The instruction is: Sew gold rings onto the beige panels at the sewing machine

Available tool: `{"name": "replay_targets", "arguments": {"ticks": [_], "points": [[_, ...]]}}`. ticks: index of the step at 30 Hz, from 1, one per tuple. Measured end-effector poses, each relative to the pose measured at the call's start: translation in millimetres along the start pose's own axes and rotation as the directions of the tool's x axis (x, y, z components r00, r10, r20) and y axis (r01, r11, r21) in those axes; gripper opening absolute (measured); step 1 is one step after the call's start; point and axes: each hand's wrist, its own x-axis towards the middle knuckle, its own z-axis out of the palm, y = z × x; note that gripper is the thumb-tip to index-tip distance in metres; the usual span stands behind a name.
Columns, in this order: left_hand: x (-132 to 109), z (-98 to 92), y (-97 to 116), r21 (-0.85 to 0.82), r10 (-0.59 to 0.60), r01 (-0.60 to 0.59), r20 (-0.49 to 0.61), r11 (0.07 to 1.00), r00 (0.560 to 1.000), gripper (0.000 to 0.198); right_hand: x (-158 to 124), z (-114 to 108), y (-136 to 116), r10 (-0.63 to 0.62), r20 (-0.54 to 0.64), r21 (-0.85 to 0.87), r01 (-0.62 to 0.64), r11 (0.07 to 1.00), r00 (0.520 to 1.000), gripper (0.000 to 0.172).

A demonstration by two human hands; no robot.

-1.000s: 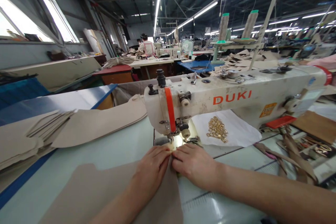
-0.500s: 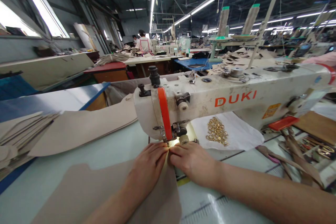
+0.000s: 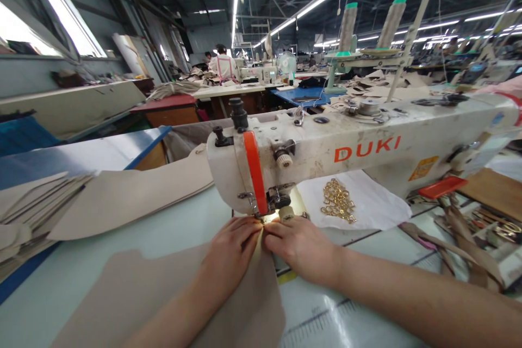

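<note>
A flat beige leather-like panel (image 3: 163,288) lies on the pale machine bed, its narrow edge running in under the presser foot of the sewing machine (image 3: 314,147). My left hand (image 3: 230,250) rests on the panel left of the needle, its fingertips pinching the edge. From the right, my right hand (image 3: 302,247) closes on the same edge, thumb and fingers nearly meeting the left fingertips. A small lamp lights the stitching point. The fingers hide most of the seam and the needle tip.
Gold metal rings (image 3: 338,201) lie on a white cloth (image 3: 379,209) under the machine arm. Beige panels (image 3: 134,201) are stacked at left. An open tray (image 3: 493,228) with straps and hardware stands at right. Thread cones (image 3: 348,30) rise behind; a person (image 3: 223,65) sits farther back.
The view has shifted very slightly. Both hands stay at the presser foot with their grip on the panel edge, and the panel lies almost as before.
</note>
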Motion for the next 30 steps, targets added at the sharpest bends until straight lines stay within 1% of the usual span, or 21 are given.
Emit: {"name": "replay_targets", "arguments": {"ticks": [4,7,9,11,14,19,22,27,30], "points": [[-0.3,-1.5,1.1,-0.032,-0.069,0.070,0.024,0.997,0.997,0.022,-0.2,0.4,-0.9,0.015,0.001,0.030,-0.015,0.999,1.000,0.008],[-3.1,-3.9,2.5,-0.029,-0.084,0.085,0.041,0.996,0.996,0.023,-3.5,2.7,-1.8,0.003,-0.032,0.045,-0.001,0.999,0.999,0.009],[-6.2,-5.4,3.1,0.000,-0.070,0.070,0.058,0.998,0.996,0.025,-7.0,3.9,-3.0,-0.025,-0.071,0.061,0.030,0.998,0.997,0.010],[-9.9,-6.1,3.0,0.036,-0.044,0.041,0.100,0.999,0.994,0.028,-10.2,3.9,-4.3,-0.065,-0.095,0.078,0.072,0.994,0.993,0.013],[-14.8,-5.7,2.3,0.098,-0.022,0.005,0.177,0.995,0.984,0.032,-12.3,1.5,-5.8,-0.100,-0.077,0.094,0.107,0.990,0.992,0.015],[-17.4,-5.2,1.7,0.154,-0.032,-0.009,0.258,0.988,0.966,0.035,-11.6,-2.5,-6.3,-0.106,-0.035,0.100,0.109,0.989,0.994,0.014],[-17.0,-5.5,1.7,0.163,-0.020,-0.026,0.275,0.986,0.961,0.036,-11.8,-1.4,-5.9,-0.114,-0.037,0.107,0.118,0.987,0.993,0.014],[-17.4,-6.1,0.8,0.178,0.037,-0.087,0.265,0.980,0.964,0.038,-11.6,-0.8,-5.3,-0.118,-0.036,0.107,0.121,0.987,0.992,0.016],[-17.1,-5.9,-0.6,0.197,0.049,-0.101,0.254,0.975,0.966,0.038,-10.9,-1.4,-4.7,-0.117,-0.024,0.110,0.119,0.987,0.993,0.017]]}}
